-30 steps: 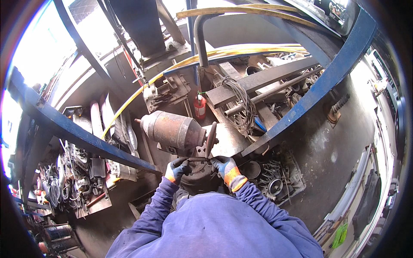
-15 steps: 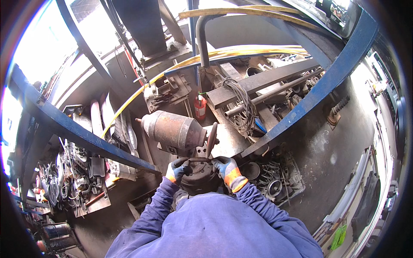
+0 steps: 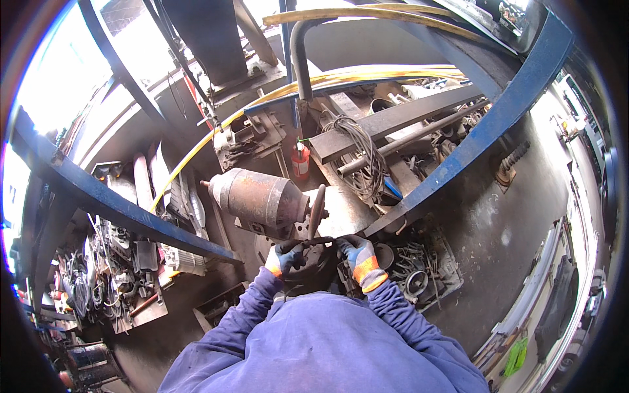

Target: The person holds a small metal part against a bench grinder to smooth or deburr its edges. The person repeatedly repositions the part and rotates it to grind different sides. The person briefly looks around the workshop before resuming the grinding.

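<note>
A short, dark, narrow bar (image 3: 318,241) spans the gap between my two gloved hands. My left hand (image 3: 286,255), in a blue, grey and orange glove, closes on its left end. At the right end, my right hand (image 3: 358,254), gloved alike, pinches it. The bar's exact kind cannot be made out. Just beyond it, a dark disc (image 3: 317,211) stands edge-on at the end of a rusty, motor-like cylinder (image 3: 255,200). Under my hands lies a dark round piece (image 3: 313,274), partly hidden by them.
Blue steel beams (image 3: 478,147) slant past on both sides. A red bottle-like container (image 3: 300,160) stands beyond the cylinder. Coiled cable (image 3: 367,157) hangs over a metal beam (image 3: 393,123). A tray of metal parts (image 3: 419,281) lies to the right, and piled scrap (image 3: 111,262) to the left.
Both hands have shifted slightly right with the bar, and the gap between them has widened a little. The bar now looks thinner and tilts up toward the right.
</note>
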Motion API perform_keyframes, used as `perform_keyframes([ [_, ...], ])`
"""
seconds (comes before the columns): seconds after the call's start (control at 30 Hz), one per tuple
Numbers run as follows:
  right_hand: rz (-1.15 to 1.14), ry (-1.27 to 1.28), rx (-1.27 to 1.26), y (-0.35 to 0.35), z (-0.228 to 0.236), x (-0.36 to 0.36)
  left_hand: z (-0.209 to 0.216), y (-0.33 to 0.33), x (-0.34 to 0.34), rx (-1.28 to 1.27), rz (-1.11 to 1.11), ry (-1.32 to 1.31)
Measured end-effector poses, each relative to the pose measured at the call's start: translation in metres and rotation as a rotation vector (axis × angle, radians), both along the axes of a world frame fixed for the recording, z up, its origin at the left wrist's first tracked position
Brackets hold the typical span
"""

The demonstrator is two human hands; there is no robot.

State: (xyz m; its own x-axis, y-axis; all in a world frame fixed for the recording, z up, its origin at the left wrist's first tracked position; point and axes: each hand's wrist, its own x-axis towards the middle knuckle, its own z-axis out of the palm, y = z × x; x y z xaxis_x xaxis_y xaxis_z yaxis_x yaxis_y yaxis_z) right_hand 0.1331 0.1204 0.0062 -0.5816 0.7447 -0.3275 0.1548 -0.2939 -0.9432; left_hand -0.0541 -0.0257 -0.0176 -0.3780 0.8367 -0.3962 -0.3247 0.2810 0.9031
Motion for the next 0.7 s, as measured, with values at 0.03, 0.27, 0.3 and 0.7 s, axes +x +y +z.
perform_keyframes([
  [0.03, -0.01, 0.003, -0.025, 0.002, 0.002, 0.003, 0.004, 0.002, 0.002, -0.015, -0.026, -0.028],
  [0.27, -0.01, 0.056, 0.091, 0.014, -0.001, 0.015, 0.017, 0.012, -0.003, -0.009, -0.196, -0.143],
  [0.3, -0.008, 0.052, 0.084, 0.015, -0.004, 0.014, 0.017, 0.011, -0.004, -0.006, -0.227, -0.1],
  [0.7, -0.044, 0.111, -0.005, -0.007, -0.017, -0.004, 0.017, -0.006, -0.007, -0.061, -0.018, -0.182],
])
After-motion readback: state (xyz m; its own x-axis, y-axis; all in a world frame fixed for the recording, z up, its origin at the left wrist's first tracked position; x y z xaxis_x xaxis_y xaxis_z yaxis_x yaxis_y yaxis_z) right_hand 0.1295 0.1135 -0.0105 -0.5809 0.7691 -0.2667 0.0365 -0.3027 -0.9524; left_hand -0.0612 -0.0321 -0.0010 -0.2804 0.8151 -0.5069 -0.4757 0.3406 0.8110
